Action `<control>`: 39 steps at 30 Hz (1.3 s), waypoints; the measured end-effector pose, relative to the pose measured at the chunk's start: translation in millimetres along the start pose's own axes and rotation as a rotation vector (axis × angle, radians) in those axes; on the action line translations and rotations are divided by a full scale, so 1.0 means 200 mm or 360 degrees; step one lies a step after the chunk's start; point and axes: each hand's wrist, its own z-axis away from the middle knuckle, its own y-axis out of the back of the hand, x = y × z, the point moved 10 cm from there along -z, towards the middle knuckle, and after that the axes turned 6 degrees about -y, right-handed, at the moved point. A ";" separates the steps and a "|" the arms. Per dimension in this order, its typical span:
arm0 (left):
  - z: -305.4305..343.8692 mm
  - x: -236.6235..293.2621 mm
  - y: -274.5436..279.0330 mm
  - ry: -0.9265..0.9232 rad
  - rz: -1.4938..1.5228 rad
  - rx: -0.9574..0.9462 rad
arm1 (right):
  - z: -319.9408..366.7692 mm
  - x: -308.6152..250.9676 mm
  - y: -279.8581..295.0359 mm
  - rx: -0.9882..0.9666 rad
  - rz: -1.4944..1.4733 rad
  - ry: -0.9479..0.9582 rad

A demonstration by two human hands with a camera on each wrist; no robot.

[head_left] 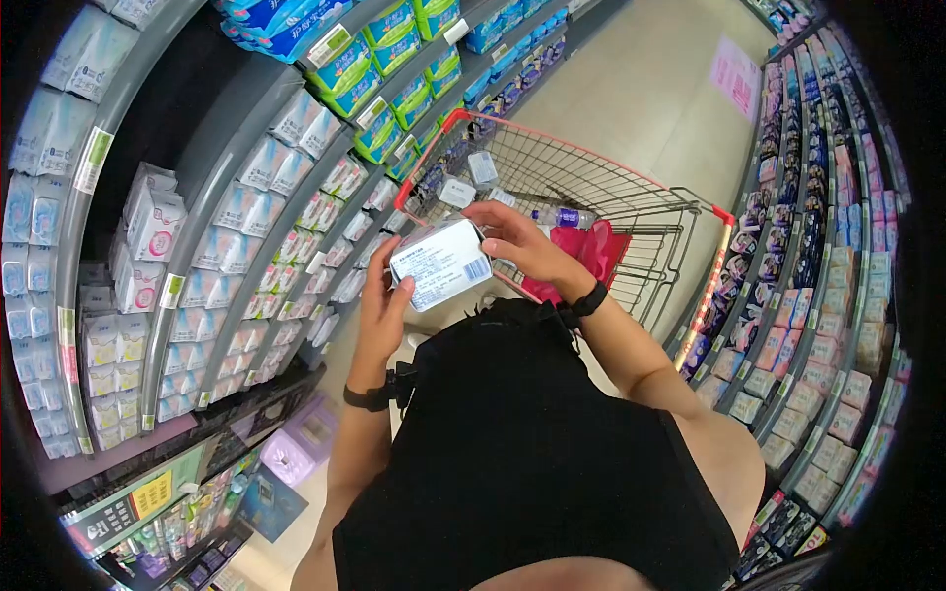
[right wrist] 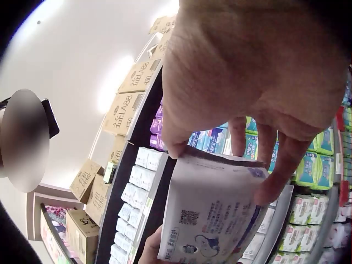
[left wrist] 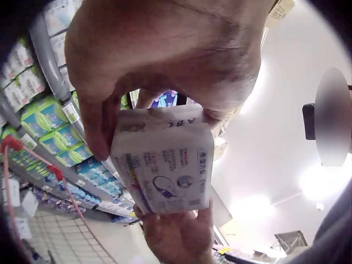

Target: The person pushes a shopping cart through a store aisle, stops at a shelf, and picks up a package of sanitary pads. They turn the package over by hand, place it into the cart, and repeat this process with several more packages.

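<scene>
A white pack of sanitary pads [head_left: 440, 264] with blue print and a barcode is held between both hands in front of the chest. My left hand [head_left: 380, 305] grips its left end, thumb on the printed face. At the opposite end, my right hand [head_left: 530, 251] curls its fingers over the upper edge. The left wrist view shows letters on the end of the pack [left wrist: 165, 159] and a line drawing on its face. In the right wrist view a square code is printed on the pack [right wrist: 212, 206], whose lower end runs out of frame.
A wire shopping cart [head_left: 680, 207] with a red rim stands just ahead, holding white packs [head_left: 456, 191], a bottle [head_left: 567, 217] and a red bag [head_left: 588, 251]. Stocked shelves line the left [head_left: 227, 212] and right [head_left: 803, 345] of the aisle. Cartons [right wrist: 122, 113] sit atop a shelf.
</scene>
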 end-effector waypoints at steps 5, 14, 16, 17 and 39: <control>-0.04 -0.04 0.00 -0.0013 0.0024 0.0008 | -0.01 0.00 0.00 -0.0006 0.0050 -0.0036; 0.01 -0.20 -0.17 0.0311 0.0054 -0.0379 | -0.01 0.27 0.07 0.0046 0.0126 -0.0437; 0.00 -0.27 -0.17 0.0352 0.0046 -0.0361 | 0.01 0.28 0.10 0.0158 0.0194 -0.0370; -0.01 -0.31 -0.16 0.0448 0.0066 -0.0345 | 0.02 0.28 0.11 0.0217 0.0228 -0.0338; 0.01 -0.71 -0.21 0.0903 0.0194 -0.0334 | 0.17 0.63 0.08 -0.0293 -0.0742 -0.0562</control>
